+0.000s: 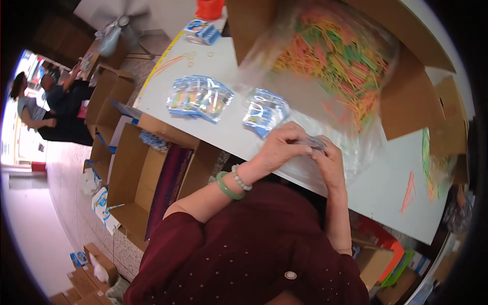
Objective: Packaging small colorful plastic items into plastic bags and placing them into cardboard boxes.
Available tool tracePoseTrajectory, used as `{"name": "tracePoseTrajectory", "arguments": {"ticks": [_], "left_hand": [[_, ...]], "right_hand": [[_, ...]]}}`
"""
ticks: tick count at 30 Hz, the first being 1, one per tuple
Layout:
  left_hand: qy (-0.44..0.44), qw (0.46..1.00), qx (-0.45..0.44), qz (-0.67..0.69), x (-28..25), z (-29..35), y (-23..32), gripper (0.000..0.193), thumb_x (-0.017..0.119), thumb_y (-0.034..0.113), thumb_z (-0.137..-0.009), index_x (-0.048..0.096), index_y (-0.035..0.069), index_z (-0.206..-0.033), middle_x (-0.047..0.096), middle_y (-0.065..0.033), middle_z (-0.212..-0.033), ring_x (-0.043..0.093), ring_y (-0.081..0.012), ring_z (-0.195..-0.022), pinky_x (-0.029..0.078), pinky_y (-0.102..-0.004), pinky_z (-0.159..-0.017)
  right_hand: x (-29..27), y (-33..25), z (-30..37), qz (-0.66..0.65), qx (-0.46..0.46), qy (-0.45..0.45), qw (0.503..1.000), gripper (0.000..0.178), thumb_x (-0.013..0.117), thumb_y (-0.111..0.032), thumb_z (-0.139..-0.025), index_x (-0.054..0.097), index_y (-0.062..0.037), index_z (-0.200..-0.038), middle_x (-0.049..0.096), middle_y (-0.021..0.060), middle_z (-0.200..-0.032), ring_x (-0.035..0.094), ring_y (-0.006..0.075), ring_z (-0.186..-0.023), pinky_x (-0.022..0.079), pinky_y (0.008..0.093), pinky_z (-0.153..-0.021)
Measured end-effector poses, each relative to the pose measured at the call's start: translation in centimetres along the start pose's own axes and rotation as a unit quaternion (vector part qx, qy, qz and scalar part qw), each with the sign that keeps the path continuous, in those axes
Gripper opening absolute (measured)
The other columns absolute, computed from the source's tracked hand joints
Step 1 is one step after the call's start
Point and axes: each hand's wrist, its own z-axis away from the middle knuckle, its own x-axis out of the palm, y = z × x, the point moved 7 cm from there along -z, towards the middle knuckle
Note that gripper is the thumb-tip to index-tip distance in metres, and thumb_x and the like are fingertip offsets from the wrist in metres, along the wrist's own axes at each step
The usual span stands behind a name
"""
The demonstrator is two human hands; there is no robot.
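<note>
Over the near edge of the white table, my left hand (278, 147) and my right hand (331, 165) meet, their fingers closed on a small shiny plastic packet (316, 143). Fingers cover most of the packet, so what is inside does not show. Just beyond my left hand lies a small stack of blue-and-clear packets (265, 111). Further left, a fanned row of similar packets (199, 97) rests on the table, with coloured pieces visible through the plastic. A clear plastic bag (325, 101) spreads beyond my hands, with a heap of thin pink, orange, yellow and green strips (338, 61) in it.
Cardboard flaps (413, 96) surround the strips. On the white table (223, 140), loose pink strips (408, 190) lie at right and a blue-white packet bundle (202, 31) at the far left. An open carton (133, 175) stands left below. Two people sit near a fan (123, 21).
</note>
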Motion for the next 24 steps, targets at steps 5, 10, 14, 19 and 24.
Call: {"name": "tracePoseTrajectory", "arguments": {"ticks": [5, 10, 14, 19, 24], "left_hand": [[-0.011, 0.998, -0.054, 0.022, -2.1, 0.8, 1.4, 0.010, 0.065, 0.006, -0.084, 0.065, -0.002, -0.091, 0.053, -0.0030, -0.090, 0.055, -0.0101, -0.080, 0.046, -0.0227, -0.068], [0.043, 0.996, 0.059, -0.052, -3.1, 1.5, 1.0, 0.006, 0.064, 0.006, -0.079, 0.063, 0.001, -0.082, 0.056, -0.0042, -0.080, 0.055, -0.0121, -0.074, 0.045, -0.0254, -0.065], [0.055, 0.998, 0.016, -0.008, -2.7, 2.2, 1.9, 0.015, 0.068, 0.010, -0.077, 0.059, -0.001, -0.072, 0.052, -0.0042, -0.076, 0.052, -0.0130, -0.074, 0.042, -0.0262, -0.067], [0.101, 0.989, 0.064, -0.082, -5.2, 1.8, 2.7, 0.011, 0.066, 0.008, -0.071, 0.058, 0.000, -0.070, 0.053, -0.0068, -0.073, 0.053, -0.0178, -0.071, 0.043, -0.0298, -0.066], [0.216, 0.938, 0.069, -0.263, -12.8, 0.6, 3.6, 0.012, 0.065, 0.014, -0.071, 0.060, 0.003, -0.072, 0.056, -0.0141, -0.075, 0.055, -0.0305, -0.077, 0.046, -0.0380, -0.069]], "right_hand": [[2.1, -2.2, -0.9, -0.018, -0.002, 0.013, 1.000, 0.016, 0.062, -0.010, -0.078, 0.063, 0.0013, -0.089, 0.058, 0.0039, -0.082, 0.054, 0.0124, -0.080, 0.043, 0.0250, -0.072], [4.0, -2.9, -0.3, -0.012, 0.002, 0.018, 1.000, 0.013, 0.059, -0.008, -0.079, 0.059, -0.0003, -0.089, 0.056, 0.0007, -0.082, 0.051, 0.0093, -0.078, 0.043, 0.0245, -0.072], [4.5, -1.5, 0.5, -0.060, -0.029, -0.009, 0.998, 0.011, 0.059, -0.007, -0.082, 0.059, -0.0001, -0.091, 0.057, 0.0001, -0.085, 0.051, 0.0090, -0.081, 0.042, 0.0233, -0.074], [6.7, -2.2, 0.0, -0.132, -0.030, -0.022, 0.991, 0.014, 0.056, -0.005, -0.085, 0.059, 0.0017, -0.097, 0.057, 0.0017, -0.093, 0.052, 0.0108, -0.085, 0.044, 0.0247, -0.077], [5.2, -2.8, -0.9, 0.004, -0.030, 0.031, 0.999, 0.008, 0.056, -0.004, -0.084, 0.059, 0.0011, -0.088, 0.057, 0.0025, -0.081, 0.053, 0.0105, -0.076, 0.044, 0.0237, -0.070]]}}
